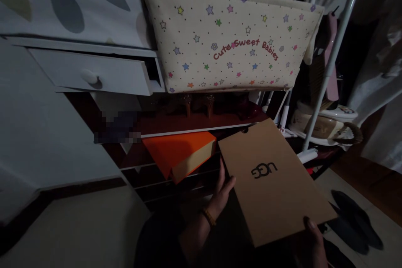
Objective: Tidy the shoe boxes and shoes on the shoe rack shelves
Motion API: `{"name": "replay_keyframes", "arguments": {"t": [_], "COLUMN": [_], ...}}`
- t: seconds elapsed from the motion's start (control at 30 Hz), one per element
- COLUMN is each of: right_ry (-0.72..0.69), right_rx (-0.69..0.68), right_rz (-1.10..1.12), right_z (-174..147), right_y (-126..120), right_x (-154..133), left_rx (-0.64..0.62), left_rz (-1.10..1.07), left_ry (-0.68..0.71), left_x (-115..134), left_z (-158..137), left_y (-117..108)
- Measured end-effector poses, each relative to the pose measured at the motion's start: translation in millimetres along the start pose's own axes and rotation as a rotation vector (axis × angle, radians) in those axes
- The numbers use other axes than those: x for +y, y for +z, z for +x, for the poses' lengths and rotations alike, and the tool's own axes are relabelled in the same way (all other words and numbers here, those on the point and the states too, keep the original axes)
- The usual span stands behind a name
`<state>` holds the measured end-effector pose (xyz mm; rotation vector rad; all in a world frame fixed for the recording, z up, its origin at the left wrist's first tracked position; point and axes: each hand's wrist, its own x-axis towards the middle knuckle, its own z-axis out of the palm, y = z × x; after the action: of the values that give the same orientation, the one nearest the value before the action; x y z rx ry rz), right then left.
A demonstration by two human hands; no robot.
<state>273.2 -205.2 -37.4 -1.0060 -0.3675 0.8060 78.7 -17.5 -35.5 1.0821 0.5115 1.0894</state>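
A brown cardboard shoe box point(276, 201) marked UGG, its lettering upside down to me, is held tilted in front of the shelves. My left hand point(222, 190), with a beaded bracelet on the wrist, grips the box's left side, thumb near the top edge. At the near right corner, my right hand point(315, 238) has its thumb on the lid edge; its other fingers are hidden beneath. Just left of the box's far end, an orange box point(185, 150) juts out from a lower shelf.
A dark red shoe rack point(201, 123) holds high-heeled shoes point(197, 104). Above it sits a star-print fabric basket point(235, 42). A white drawer point(91, 71) is slightly ajar at left. Dark shoes point(358, 217) lie on the floor at right, near a pale pole point(329, 63).
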Motion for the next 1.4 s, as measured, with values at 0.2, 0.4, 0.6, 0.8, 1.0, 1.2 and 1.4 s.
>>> {"name": "replay_keyframes", "arguments": {"t": [0.2,0.4,0.6,0.8,1.0,1.2,1.4], "right_ry": [0.081,0.184,0.281,0.313,0.326,0.360,0.410], "right_rx": [0.108,0.039,0.051,0.022,-0.055,-0.140,-0.205], "right_rz": [0.026,0.041,0.180,0.188,0.203,0.165,0.205], "right_z": [5.5,7.4,12.0,22.2,35.7,59.0,76.6], "right_y": [17.5,21.6,32.9,40.7,51.9,59.1,68.1], "right_x": [8.5,8.1,9.8,15.6,17.9,18.5,16.7], "left_rx": [-0.039,-0.076,-0.098,-0.078,-0.031,0.009,0.019], "left_rz": [0.013,0.087,0.216,0.287,0.357,0.397,0.396], "left_ry": [0.032,0.053,0.074,0.085,0.115,0.146,0.172], "left_x": [9.1,8.2,1.2,-1.7,2.0,0.1,2.2], "left_z": [-2.9,-4.0,-2.0,-0.2,0.5,2.6,4.2], "left_y": [3.8,0.3,-6.3,-9.6,-11.4,-14.3,-15.8]}}
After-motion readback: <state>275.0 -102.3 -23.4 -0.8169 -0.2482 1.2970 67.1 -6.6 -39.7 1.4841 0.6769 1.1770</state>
